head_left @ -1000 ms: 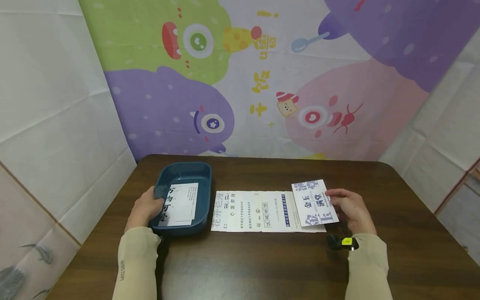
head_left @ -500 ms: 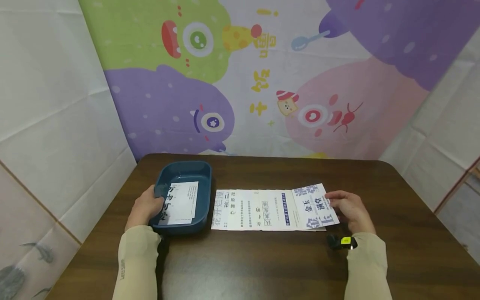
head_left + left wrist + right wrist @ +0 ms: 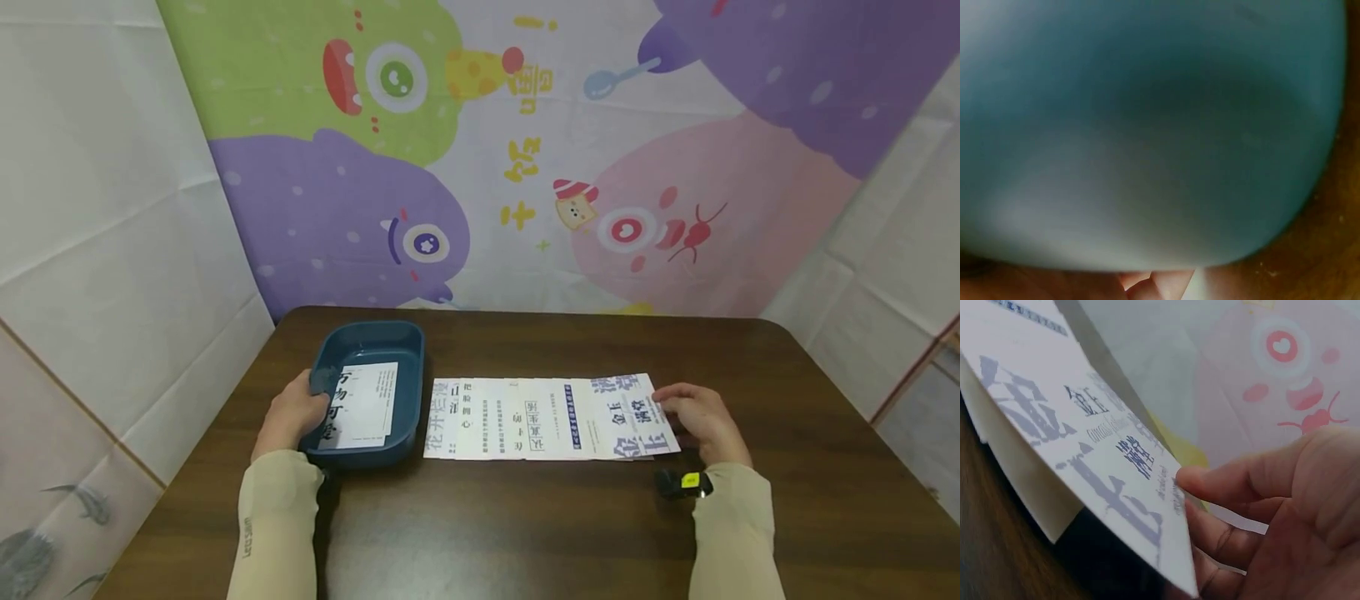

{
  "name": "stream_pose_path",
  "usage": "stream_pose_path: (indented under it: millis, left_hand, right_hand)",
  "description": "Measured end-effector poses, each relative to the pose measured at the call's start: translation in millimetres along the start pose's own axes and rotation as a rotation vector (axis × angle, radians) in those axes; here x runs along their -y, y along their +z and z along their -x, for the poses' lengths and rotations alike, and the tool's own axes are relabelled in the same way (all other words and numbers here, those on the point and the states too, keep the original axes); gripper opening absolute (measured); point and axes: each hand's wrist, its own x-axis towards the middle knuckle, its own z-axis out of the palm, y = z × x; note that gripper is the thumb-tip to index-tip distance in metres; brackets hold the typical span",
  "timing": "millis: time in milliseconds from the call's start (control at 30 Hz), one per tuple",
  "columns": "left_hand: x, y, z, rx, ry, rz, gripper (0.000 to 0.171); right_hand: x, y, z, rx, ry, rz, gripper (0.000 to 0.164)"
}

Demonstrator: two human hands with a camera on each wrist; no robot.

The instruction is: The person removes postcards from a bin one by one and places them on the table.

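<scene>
My right hand [image 3: 703,421] pinches the right edge of a white card [image 3: 636,417] printed with large purple characters. In the right wrist view, thumb and fingers meet at that card's edge, and the card is tilted above another one below it. To its left runs a row of overlapping white cards [image 3: 502,418] with printed characters, flat on the table. My left hand [image 3: 291,417] grips the left wall of a dark blue tray [image 3: 408,392], thumb over the rim. Inside the tray lie white cards [image 3: 363,406] with black brush characters. Only the tray's outer wall [image 3: 1147,156] fills the left wrist view.
A brown wooden table [image 3: 525,525] carries everything. Behind it hangs a cloth [image 3: 510,167] with cartoon monsters. Pale cloth walls [image 3: 97,208] stand to the left and right.
The right hand has lowered the purple-printed card onto the right end of the row, bringing it more in line with the others. The left hand and the tray have stayed in place.
</scene>
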Motion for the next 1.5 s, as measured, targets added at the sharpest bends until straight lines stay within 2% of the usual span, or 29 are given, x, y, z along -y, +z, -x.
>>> stream_pose_path:
  millis: [200,500,733,1500]
  left_hand:
    - [-0.2,-1.3,-0.1,-0.003,0.008,-0.009,0.058]
    - [0.1,-1.2,1.3,-0.027,0.051,-0.040,0.057]
    - [-0.7,-0.2,1.9,-0.032,0.044,-0.032,0.057]
    - [-1.1,-0.9,2.4,-0.023,0.035,-0.023,0.057]
  right_hand:
    - [2.8,4.0,0.5,-0.019,-0.015,0.101,0.040]
    - [5.7,5.2,3.4,-0.021,-0.037,0.154,0.040]
    - [7.5,5.6,4.4,-0.025,-0.040,0.173,0.047]
    - [8.4,4.6,4.0,-0.064,-0.009,0.225,0.045]
